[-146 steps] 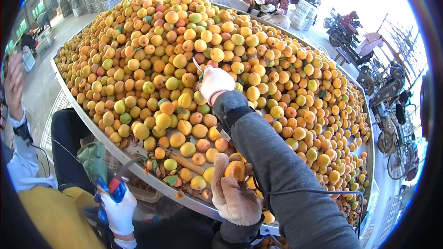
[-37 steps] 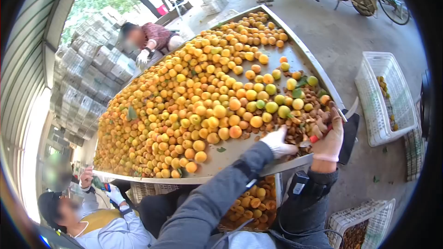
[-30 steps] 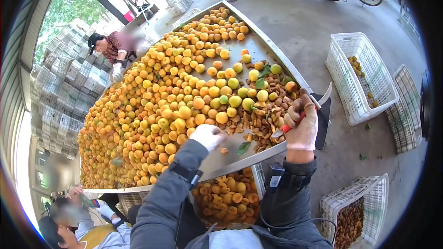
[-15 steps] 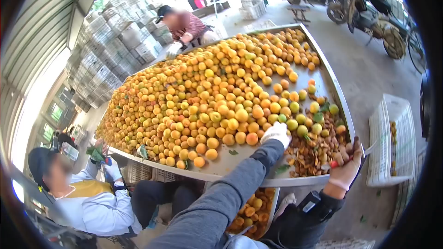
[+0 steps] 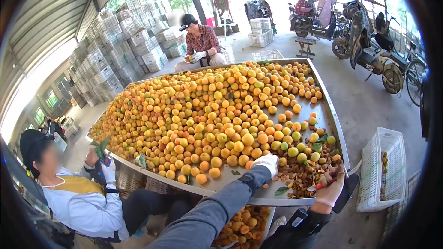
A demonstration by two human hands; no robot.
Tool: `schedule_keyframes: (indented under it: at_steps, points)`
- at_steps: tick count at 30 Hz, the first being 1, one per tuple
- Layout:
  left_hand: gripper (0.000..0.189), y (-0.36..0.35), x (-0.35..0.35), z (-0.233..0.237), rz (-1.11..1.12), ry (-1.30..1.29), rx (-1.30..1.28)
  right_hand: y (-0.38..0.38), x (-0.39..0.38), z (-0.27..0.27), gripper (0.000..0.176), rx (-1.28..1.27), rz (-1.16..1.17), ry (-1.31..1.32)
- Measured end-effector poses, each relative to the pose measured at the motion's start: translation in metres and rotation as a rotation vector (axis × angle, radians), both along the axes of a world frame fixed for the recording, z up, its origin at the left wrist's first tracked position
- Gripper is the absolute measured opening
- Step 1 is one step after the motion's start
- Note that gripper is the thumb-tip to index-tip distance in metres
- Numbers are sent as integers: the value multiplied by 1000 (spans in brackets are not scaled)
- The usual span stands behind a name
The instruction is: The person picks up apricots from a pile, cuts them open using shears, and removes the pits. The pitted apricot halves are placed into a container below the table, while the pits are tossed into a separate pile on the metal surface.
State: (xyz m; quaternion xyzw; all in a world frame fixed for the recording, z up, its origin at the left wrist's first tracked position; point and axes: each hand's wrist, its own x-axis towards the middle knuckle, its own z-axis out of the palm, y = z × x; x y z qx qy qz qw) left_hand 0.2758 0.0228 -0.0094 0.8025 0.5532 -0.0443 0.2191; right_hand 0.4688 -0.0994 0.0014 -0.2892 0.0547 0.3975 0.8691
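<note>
My left hand (image 5: 266,163), in a white glove, is over the near part of the metal-rimmed table (image 5: 207,188), at the edge of the heaped apricots (image 5: 203,124). Its fingers look curled, and whatever they hold is hidden. Bare-fingered, my right hand (image 5: 330,188) is closed around a red-handled knife (image 5: 317,187) at the table's near right corner. A thin pale blade seems to stick out to the right of the fist. Between my hands lies a pile of brown-orange apricot halves and scraps (image 5: 295,177). Greener apricots (image 5: 293,152) sit just beyond it.
A white plastic crate (image 5: 382,170) stands right of the table. Below the near edge is a container of cut apricots (image 5: 242,226). One co-worker (image 5: 78,193) sits at left holding leaves; another (image 5: 200,44) sits across the table. Stacked crates (image 5: 104,60) and motorbikes (image 5: 369,50) stand behind.
My view has tilted up. My left hand has drawn back slightly toward me from the greener apricots. The co-worker across has straightened up and now holds hands together off the fruit.
</note>
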Motion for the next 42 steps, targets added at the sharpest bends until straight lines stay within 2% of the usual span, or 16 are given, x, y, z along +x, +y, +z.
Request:
schedule_keyframes:
  at_steps: [2,4,6,8,9,12,15,20,24,30,31,32,34,38,40,42]
  points:
    - [42,-4,-14,-1,-7,-78,23,-2,-3,-8,30,27,108,-142]
    - [41,-7,-28,3,134,-395,-178,6,-10,-15,30,-4,76,-143]
    - [38,-12,-39,-1,180,-461,-265,10,-16,-19,31,19,83,-49]
    - [34,-17,-55,-19,245,-954,-433,7,-36,-1,32,17,147,-148]
    - [34,-23,-60,-10,294,-1060,-520,9,-45,2,32,2,165,-143]
    - [36,-33,-76,-8,326,-1191,-593,14,-63,0,29,37,191,-143]
    - [38,-44,-91,-4,330,-1274,-630,9,-91,25,29,-33,272,-198]
    - [45,-62,-125,0,293,-1498,-734,10,-121,20,28,-130,272,-252]
    - [49,-76,-155,-5,309,-1640,-806,3,-144,18,29,-180,388,-364]
    - [52,-91,-190,-14,361,-1675,-765,-11,-178,9,34,-281,607,-810]
    - [52,-92,-193,-14,360,-1756,-784,-12,-185,14,31,-364,632,-785]
    - [53,-92,-195,-14,347,-1835,-805,-12,-179,0,32,-262,698,-795]
    - [55,-91,-201,-10,348,-1946,-870,-9,-181,-6,31,-300,709,-834]
    - [56,-84,-215,-23,292,-1941,-900,1,-194,-14,32,-374,664,-934]
    - [56,-81,-214,-25,352,-1947,-871,2,-205,-16,32,-383,653,-982]
    - [56,-74,-209,-33,307,-2007,-784,2,-208,-20,27,-335,656,-980]
